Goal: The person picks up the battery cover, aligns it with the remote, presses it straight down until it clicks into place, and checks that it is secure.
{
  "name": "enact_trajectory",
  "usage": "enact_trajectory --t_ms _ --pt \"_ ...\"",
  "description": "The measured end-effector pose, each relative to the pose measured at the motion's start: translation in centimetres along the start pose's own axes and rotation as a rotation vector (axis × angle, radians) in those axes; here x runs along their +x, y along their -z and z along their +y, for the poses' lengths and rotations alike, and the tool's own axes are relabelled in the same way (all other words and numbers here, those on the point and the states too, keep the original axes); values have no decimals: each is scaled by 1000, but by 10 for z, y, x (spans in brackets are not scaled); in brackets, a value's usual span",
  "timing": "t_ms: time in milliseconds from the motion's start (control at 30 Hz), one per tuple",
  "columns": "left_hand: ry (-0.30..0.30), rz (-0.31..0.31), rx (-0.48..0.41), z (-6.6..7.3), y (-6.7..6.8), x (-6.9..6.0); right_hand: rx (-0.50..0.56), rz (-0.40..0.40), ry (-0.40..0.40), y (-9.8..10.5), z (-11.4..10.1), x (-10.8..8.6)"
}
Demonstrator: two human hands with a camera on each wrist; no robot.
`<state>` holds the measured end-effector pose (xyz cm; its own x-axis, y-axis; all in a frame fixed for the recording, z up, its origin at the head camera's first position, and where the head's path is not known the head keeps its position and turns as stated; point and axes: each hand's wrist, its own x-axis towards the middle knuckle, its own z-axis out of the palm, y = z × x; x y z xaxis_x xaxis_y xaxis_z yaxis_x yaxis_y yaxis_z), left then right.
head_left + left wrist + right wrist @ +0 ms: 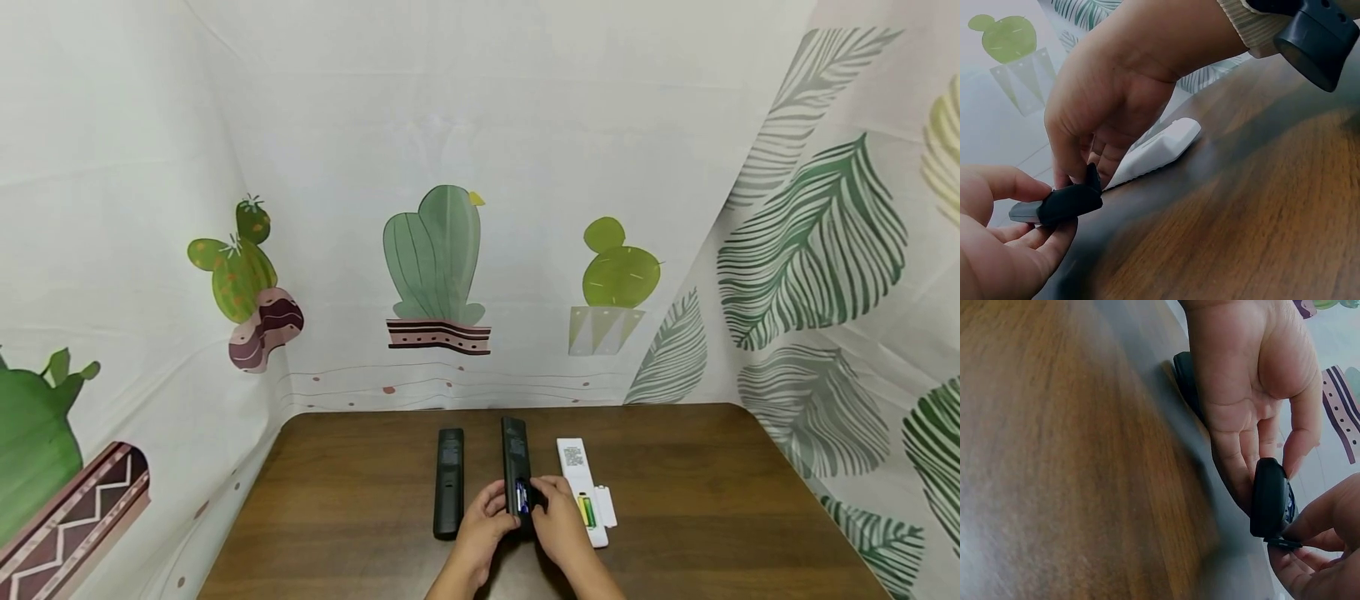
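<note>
A black remote control (515,450) lies face down in both hands, its battery compartment uncovered and batteries (522,493) showing inside. My left hand (482,527) grips its near end from the left, thumb on one side and fingers on the other. On the right side, my right hand (561,523) pinches a thin black battery cover (1282,543) between thumb and fingers. That cover stands out from the remote's edge in both wrist views; whether it is attached cannot be told.
To the left, a second black remote (449,483) lies on the brown wooden table (337,500). On the right is a white remote (573,460) with green-yellow batteries (587,510) exposed and its white cover (606,507) beside it. A printed cloth (525,150) hangs behind the table.
</note>
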<state>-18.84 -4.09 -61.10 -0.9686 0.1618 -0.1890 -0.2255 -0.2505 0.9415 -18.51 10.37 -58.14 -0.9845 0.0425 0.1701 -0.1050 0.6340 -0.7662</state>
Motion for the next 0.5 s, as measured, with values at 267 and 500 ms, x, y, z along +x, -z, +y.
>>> enact_trajectory --t_ms 267,500 --pt "-9 2 -22 1 0 0 30 33 10 2 2 0" --pt "-17 -7 -47 3 0 -1 122 0 -12 4 4 1"
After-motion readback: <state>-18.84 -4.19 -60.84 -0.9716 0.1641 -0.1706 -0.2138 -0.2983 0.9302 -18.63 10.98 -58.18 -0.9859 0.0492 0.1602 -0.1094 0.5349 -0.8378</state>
